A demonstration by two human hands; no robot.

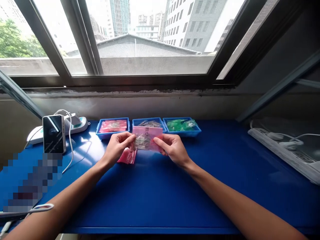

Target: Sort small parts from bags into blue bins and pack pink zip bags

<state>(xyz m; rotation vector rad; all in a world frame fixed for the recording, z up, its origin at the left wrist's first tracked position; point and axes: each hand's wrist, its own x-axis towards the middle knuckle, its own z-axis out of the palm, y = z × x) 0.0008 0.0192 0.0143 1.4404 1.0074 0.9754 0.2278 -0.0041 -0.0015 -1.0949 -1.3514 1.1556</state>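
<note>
Between both hands, above the blue table, a pink see-through plastic bag (147, 133) with printed symbols is held up. Small pale pieces show inside it, too indistinct to name. My left hand (120, 143) pinches the bag's left edge, and my right hand (173, 148) pinches its right side, thumb in front. Below my left hand, a red packet (128, 156) lies on the table. Just behind the hands stand three blue trays: the left tray (99, 130) holds pink bags, the middle tray (163, 125) clear bags with thin pieces, the right tray (197, 132) green bags.
A dark-screened device (53, 134) stands at the left beside a white power strip (79, 125) with cables. Another power strip (282, 153) lies along the right side. A window (150, 50) and its sill are behind the table. A pixelated patch hides the lower left.
</note>
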